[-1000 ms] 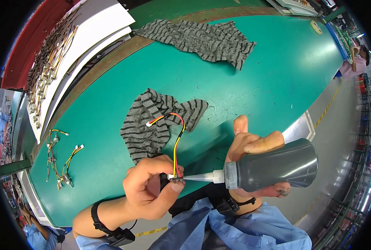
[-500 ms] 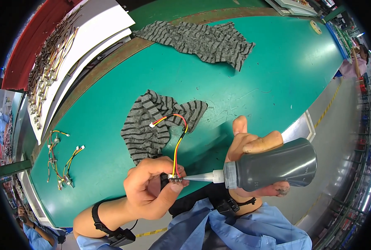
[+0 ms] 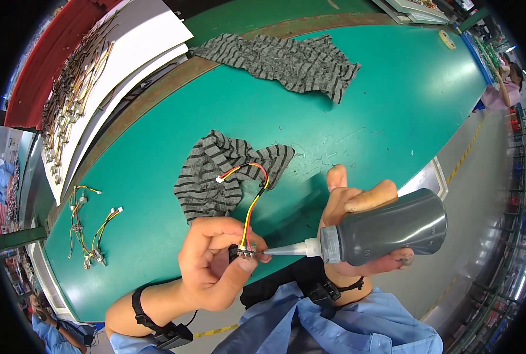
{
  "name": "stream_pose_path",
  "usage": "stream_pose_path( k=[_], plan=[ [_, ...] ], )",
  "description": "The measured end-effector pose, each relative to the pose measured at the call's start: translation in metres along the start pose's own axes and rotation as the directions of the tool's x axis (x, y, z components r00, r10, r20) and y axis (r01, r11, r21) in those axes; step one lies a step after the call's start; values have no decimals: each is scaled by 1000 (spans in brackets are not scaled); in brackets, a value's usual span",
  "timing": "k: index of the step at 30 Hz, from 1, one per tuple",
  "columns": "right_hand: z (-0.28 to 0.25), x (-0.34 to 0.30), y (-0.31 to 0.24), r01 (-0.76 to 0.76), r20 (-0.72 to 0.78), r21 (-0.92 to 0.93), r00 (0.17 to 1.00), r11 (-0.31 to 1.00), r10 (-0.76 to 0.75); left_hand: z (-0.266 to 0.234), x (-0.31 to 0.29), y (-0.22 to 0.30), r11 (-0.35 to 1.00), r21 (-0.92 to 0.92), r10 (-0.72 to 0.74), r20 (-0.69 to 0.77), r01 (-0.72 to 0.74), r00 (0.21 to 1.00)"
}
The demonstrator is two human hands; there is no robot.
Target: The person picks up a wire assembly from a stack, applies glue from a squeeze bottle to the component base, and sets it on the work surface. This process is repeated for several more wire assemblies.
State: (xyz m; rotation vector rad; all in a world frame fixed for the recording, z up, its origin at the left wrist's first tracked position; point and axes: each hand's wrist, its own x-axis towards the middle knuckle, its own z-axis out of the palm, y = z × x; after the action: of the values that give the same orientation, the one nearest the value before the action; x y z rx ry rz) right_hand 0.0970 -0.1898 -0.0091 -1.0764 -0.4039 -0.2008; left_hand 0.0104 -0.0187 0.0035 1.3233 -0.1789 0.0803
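Observation:
Between thumb and fingers, my left hand (image 3: 216,259) pinches a small electronic part (image 3: 247,252) with a wire lead. Its red, yellow and black wires (image 3: 253,206) arch upward to a small white connector (image 3: 219,179). My right hand (image 3: 357,206) is wrapped round a squeeze bottle (image 3: 393,230) of dark grey content, tilted onto its side. The tapered nozzle (image 3: 289,250) points left, its tip at the part by my left fingertips; whether it touches, I cannot tell. Behind the wires lies a crumpled grey-and-black striped cloth (image 3: 207,183).
Several similar wired parts (image 3: 89,230) lie at the left of the green table (image 3: 157,130). A second striped cloth (image 3: 292,62) is spread at the far side. White boards (image 3: 139,35) carrying many wired parts stand far left. A tape roll (image 3: 446,39) sits far right.
The bottle and its nozzle have tilted slightly, with the nozzle tip staying close to the part. My left hand has shifted only a little and still pinches the part.

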Motion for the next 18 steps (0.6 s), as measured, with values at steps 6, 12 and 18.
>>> stream_pose_path(
  k=[6, 12, 18],
  plan=[
    [-1, 0, 13, 74, -262, 272, 965, 959, -1, -1, 1, -2, 999, -10, 33, 26, -33, 999],
    [-5, 3, 5, 35, -98, 204, 995, 978, -15, 3, 2, -2, 1000, -10, 27, 8, -27, 1000],
    [-7, -2, 0, -27, 137, 169, 991, 985, 4, 1, 1, -1, 1000, 0, 18, 7, -18, 1000]
  ],
)
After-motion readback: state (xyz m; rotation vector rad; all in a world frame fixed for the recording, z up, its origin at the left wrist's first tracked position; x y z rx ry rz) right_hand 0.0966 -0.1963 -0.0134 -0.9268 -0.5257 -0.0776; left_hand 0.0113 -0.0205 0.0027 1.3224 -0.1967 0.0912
